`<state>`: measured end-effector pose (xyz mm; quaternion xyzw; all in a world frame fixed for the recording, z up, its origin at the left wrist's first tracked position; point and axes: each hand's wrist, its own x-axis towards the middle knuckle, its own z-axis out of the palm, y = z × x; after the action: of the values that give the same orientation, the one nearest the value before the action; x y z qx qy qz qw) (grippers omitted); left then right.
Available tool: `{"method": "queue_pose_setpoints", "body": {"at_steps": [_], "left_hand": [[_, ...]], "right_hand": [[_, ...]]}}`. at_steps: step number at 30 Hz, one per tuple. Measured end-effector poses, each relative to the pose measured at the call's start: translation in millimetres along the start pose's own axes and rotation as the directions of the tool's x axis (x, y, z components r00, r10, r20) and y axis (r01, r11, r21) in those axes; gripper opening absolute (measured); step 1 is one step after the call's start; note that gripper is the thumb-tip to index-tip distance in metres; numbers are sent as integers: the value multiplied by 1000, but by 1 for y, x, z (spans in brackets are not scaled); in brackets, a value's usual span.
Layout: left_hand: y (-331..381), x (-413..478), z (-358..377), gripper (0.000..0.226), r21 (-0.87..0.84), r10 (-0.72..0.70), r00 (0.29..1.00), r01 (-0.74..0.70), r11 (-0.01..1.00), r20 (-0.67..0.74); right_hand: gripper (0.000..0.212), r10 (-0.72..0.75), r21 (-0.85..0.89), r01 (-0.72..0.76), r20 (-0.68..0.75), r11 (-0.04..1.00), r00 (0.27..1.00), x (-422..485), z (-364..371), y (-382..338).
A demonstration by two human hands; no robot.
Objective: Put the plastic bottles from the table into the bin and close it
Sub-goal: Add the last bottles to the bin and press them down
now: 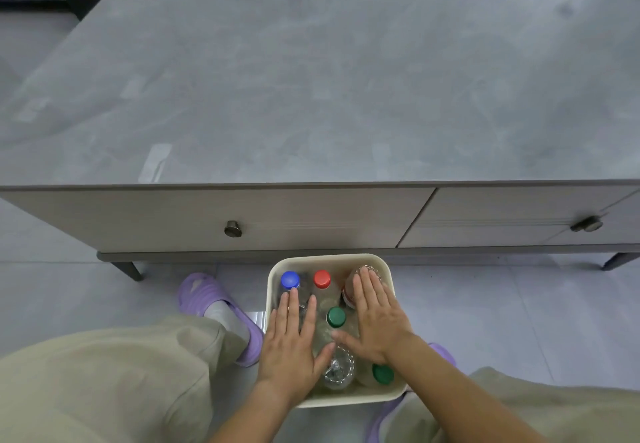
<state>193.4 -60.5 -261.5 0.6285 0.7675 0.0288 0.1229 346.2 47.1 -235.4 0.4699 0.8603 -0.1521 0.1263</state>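
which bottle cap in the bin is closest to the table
The red cap, between the blue cap and the right hand; both green caps sit nearer the person.

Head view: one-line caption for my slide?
Both hands, left and right, flat over capped bottles in the open bin; table bare.

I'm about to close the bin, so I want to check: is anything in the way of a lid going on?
Yes. Both hands lie flat over the opening, left hand and right hand, pressing on the bottles. Several caps sit near rim height of the bin. No lid is in view, so its fit cannot be judged.
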Motion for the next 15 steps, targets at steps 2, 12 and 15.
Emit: {"method": "queue_pose_setpoints", "body": {"at_steps": [2,12,15], "left_hand": [[-1,0,2,81,-3,-8,1000,8,1000,14],[-4,7,15,86,23,-52,998,53,998,-31],[-4,7,16,89,22,-51,998,52,998,-46]], "right_hand": [[105,21,34,-22,20,999,1000,2,2,-1],[97,13,20,-11,-114,1000,993,-3,15,4],[97,-20,-7,19,-196,1000,980,-13,22,7]]}}
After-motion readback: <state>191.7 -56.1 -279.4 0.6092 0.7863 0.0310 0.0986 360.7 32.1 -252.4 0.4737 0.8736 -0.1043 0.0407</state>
